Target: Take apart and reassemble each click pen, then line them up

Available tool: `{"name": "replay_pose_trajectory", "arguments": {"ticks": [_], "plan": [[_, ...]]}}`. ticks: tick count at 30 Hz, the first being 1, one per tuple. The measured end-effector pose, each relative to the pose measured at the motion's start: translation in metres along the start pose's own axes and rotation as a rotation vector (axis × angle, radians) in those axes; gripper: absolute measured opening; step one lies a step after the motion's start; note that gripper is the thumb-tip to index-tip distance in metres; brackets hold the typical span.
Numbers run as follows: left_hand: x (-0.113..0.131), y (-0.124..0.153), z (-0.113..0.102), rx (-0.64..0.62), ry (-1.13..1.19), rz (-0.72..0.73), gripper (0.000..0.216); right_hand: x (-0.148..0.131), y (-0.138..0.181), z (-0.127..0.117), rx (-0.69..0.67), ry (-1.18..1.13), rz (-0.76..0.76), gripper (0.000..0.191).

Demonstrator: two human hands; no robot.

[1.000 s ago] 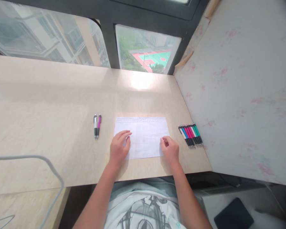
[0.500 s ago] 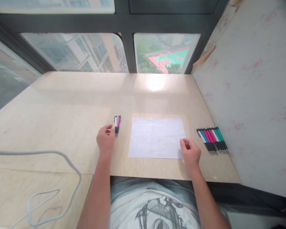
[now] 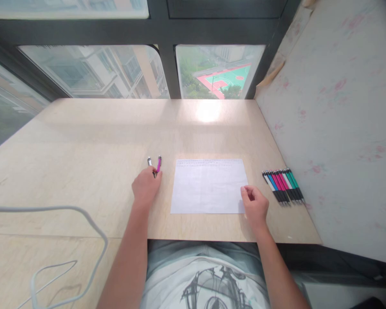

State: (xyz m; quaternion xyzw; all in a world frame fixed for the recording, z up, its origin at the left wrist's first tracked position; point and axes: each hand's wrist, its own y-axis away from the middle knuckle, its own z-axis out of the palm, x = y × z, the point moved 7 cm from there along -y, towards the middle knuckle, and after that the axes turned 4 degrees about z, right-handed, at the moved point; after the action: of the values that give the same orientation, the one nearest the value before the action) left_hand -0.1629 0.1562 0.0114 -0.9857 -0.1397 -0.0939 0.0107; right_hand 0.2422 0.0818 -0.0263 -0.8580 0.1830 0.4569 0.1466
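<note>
My left hand (image 3: 146, 186) is closed around the lower parts of two pens, left of the paper. Above its fingers show the tops of a white pen (image 3: 149, 161), tilted to the left, and a purple pen (image 3: 159, 163); their tips are hidden by the hand. A sheet of white paper (image 3: 208, 191) lies flat, with faint rows of writing along its top. My right hand (image 3: 256, 207) rests at the paper's right edge, fingers curled and thumb against the forefinger, with nothing visible in it.
A row of several pens (image 3: 281, 185), in white, blue, pink and green with black grips, lies by the papered wall (image 3: 341, 137). A grey cable (image 3: 93, 223) loops over the wooden table (image 3: 99, 163) at the left. Windows stand behind the table's far edge.
My left hand has moved right, from beside the two pens to over them. The white pen's top has shifted left, away from the purple one. My right hand stays at the paper.
</note>
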Motion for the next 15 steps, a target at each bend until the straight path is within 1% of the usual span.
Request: {"name": "replay_pose_trajectory", "arguments": {"ticks": [4, 7, 9, 12, 13, 15], "plan": [[0.004, -0.005, -0.001, -0.062, -0.033, -0.012, 0.030, 0.000, 0.000, 0.000, -0.001, -0.001, -0.019, 0.030], [0.004, -0.006, -0.006, -0.057, 0.061, -0.021, 0.024, 0.000, 0.000, -0.001, 0.007, -0.025, -0.013, 0.029], [0.004, -0.004, -0.011, -0.007, 0.215, -0.026, 0.021, 0.002, 0.000, -0.002, 0.025, -0.060, 0.002, 0.029], [0.008, 0.006, -0.016, 0.065, 0.542, -0.023, 0.022, 0.005, 0.000, -0.004, 0.052, -0.110, 0.026, 0.029], [0.013, 0.011, -0.014, 0.052, 0.680, -0.011, 0.023, 0.006, 0.001, -0.004, 0.057, -0.125, 0.032, 0.029], [0.028, 0.024, -0.006, -0.026, 0.953, 0.002, 0.027, 0.007, 0.001, -0.004, 0.058, -0.156, 0.040, 0.028]]}}
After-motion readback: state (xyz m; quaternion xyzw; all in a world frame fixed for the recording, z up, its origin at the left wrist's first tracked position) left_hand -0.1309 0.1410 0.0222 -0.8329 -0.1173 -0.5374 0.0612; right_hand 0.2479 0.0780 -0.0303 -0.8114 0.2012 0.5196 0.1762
